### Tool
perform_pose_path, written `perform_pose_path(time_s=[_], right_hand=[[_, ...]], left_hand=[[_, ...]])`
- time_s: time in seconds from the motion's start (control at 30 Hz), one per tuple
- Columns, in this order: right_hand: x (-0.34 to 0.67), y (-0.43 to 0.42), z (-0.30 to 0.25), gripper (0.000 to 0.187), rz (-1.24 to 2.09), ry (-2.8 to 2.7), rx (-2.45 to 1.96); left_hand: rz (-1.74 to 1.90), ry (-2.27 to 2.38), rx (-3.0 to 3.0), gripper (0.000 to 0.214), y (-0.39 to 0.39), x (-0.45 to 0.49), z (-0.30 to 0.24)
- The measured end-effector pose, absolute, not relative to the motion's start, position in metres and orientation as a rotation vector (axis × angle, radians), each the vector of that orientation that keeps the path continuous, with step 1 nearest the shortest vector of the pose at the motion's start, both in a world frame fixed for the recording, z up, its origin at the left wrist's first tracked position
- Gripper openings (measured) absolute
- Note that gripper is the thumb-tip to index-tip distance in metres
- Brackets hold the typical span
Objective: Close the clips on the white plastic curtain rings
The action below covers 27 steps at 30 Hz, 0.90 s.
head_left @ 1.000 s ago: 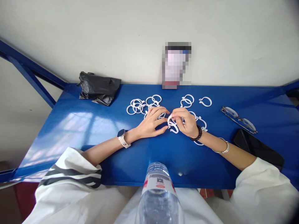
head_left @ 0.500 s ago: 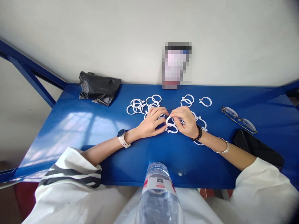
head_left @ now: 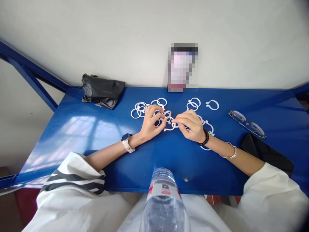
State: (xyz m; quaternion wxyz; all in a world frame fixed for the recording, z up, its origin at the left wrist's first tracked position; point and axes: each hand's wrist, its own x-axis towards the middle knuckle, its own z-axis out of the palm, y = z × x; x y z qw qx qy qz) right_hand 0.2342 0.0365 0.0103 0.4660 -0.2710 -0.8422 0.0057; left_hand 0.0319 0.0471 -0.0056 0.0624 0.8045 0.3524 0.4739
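Thumb and forefinger of my left hand [head_left: 153, 122] are pinched on a white, open-ended plastic curtain ring [head_left: 171, 129], held just above the table. The fingertips of my right hand [head_left: 190, 125] close on the right side of this ring. Another white ring partly shows under the right fingers, and I cannot tell whether that hand touches it. Around and behind my left hand lies a loose group of like rings [head_left: 135, 113], partly covered by it. More rings [head_left: 209, 128] lie beside my right hand, and a pair [head_left: 193, 104] overlaps behind it.
A single ring [head_left: 218, 105] lies at the back right, near eyeglasses [head_left: 247, 123] and a black phone [head_left: 266, 153]. A crumpled black plastic bag [head_left: 102, 91] sits back left on the blue table [head_left: 135, 170]. A pixelated upright object [head_left: 182, 67] leans at the wall. A water bottle [head_left: 165, 209] stands close to me.
My left hand has shifted slightly left and turned, its fingers now pinching the ring's left side. The ring has moved left and lower between the hands. My right hand has barely moved.
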Motion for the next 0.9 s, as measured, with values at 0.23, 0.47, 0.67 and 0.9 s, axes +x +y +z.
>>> perform_pose_path(time_s=[0.23, 0.47, 0.67, 0.9], right_hand=[[0.2327, 0.0373, 0.0104, 0.023, 0.01, -2.06, -0.638], [0.2328, 0.0368, 0.0094, 0.019, 0.043, -2.106, -0.644], [0.2307, 0.0368, 0.0075, 0.021, 0.145, -2.133, -0.521], [0.232, 0.0356, 0.0051, 0.02, 0.176, -2.191, -0.485]], left_hand=[[1.445, 1.152, 2.359, 0.016, 0.0463, 0.0308, -0.0059], [1.453, 1.265, 2.299, 0.018, 0.0475, 0.0293, -0.0069], [1.484, 1.312, 2.272, 0.021, 0.0482, 0.0289, -0.0086], [1.407, 1.398, 2.254, 0.02, 0.0488, 0.0284, -0.0096]])
